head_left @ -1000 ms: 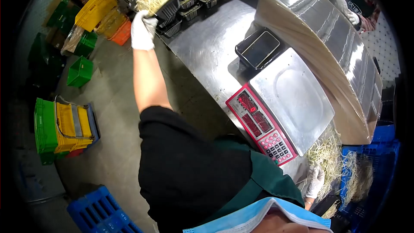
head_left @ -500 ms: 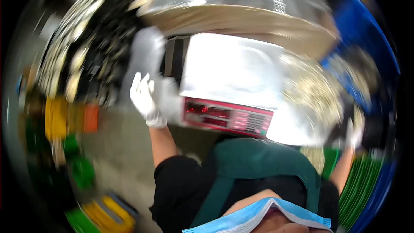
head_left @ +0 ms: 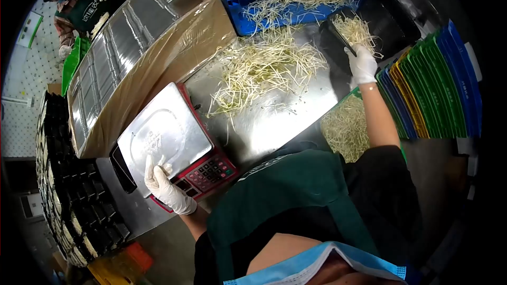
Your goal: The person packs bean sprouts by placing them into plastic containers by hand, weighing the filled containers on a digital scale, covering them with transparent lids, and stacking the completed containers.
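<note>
My left hand, in a white glove, hovers at the front corner of the scale, partly covering its display. Its fingers are loosely bent and slightly apart, with nothing in them. On the right, my gloved right hand grips the near edge of a small black tray, which holds a heap of bean sprouts. A loose pile of bean sprouts lies on the metal table between the scale and that tray. The scale's silver plate bears nothing.
A blue crate with sprouts stands behind the pile. A plastic-wrapped box of black trays lies left of it. Filled black trays are stacked left; green crates stand right. A co-worker is at far left.
My view has swung to the right, so the scale now appears lower left. My right hand, blurred at the far right before, now shows clearly on the black tray. My left hand is now at the scale.
</note>
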A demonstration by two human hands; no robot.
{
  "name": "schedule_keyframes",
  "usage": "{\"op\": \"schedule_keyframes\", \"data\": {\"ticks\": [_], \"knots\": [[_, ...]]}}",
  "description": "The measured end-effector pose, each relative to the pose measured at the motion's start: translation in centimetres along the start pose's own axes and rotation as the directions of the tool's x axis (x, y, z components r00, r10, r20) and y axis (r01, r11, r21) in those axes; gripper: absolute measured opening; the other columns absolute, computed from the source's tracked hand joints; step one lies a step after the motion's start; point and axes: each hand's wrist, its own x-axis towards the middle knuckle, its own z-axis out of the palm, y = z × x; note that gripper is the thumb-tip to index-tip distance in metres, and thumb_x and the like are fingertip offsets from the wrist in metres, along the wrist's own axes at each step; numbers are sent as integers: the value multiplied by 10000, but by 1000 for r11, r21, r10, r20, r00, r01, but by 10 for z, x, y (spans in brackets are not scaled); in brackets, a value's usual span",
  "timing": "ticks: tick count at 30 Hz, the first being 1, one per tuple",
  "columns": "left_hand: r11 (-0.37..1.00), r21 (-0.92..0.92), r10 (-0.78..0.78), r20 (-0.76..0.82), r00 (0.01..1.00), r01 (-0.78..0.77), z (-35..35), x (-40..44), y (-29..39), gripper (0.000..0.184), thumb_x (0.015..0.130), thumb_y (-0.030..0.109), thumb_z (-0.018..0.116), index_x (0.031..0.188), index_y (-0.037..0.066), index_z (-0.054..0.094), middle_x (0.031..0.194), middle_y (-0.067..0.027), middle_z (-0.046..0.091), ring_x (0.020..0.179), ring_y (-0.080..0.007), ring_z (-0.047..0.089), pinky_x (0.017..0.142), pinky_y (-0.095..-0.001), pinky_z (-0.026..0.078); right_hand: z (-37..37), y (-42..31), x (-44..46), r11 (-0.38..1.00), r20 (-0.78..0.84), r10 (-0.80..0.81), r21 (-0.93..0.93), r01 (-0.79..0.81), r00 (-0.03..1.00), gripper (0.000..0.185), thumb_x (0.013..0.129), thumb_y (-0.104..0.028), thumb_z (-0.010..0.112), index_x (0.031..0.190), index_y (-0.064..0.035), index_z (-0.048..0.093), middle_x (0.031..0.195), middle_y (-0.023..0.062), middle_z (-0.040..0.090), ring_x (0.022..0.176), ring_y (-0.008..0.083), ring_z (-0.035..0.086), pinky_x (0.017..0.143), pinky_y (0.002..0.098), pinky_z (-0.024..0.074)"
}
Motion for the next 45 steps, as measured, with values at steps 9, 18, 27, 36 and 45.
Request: {"op": "schedule_keyframes", "data": {"ticks": [9, 18, 27, 36, 45], "knots": [[969, 144, -242, 441, 864, 198, 133, -24, 18, 451, 914, 34, 546, 1341, -21, 413, 1208, -167, 570, 932, -168, 583, 867, -281, 472, -54, -20, -4, 732, -110, -600, 325, 599, 792, 239, 673, -123, 754, 906, -145, 706, 752, 80, 633, 703, 273, 618, 615, 359, 493], [622, -299, -485, 578, 656, 724, 213, -31, -18, 593, 817, 260, 640, 1331, 41, 440, 1177, -106, 587, 1063, -217, 571, 939, -358, 448, -42, -100, -64, 191, -245, -911, 463, 865, 332, 279, 755, -274, 646, 987, -120, 638, 783, 22, 588, 786, 193, 601, 655, 349, 481], [882, -343, -380, -115, 918, 322, 45, 14, 24, 585, 816, 390, 621, 1266, 34, 506, 1236, -157, 563, 1063, -345, 588, 704, -497, 586, 58, -49, -36, 829, 324, -497, 451, 330, 805, 1050, 722, -538, 693, 1462, -3, 175, 1475, 277, 239, 1379, 398, 232, 1131, 447, 216], [762, 634, 477, -412, 776, -132, 36, 6, 35, 511, 947, 147, 507, 1392, -30, 331, 1358, -182, 433, 1225, -246, 447, 1046, -366, 357, 107, -149, 120, 625, 189, -595, 720, 302, 781, 748, 805, -479, 648, 1432, -170, 380, 1472, 191, 344, 1380, 316, 301, 1125, 406, 253], [440, 856, 5, 299, 954, -271, 167, -71, -89, 753, 809, 155, 667, 1437, 8, 278, 1448, -301, 264, 1333, -445, 294, 1092, -473, 269, 221, -189, 226, 872, 533, -470, 403, 277, 704, 872, 750, -745, 523, 1434, -224, 378, 1437, 174, 406, 1331, 339, 378, 1067, 404, 341]]}}
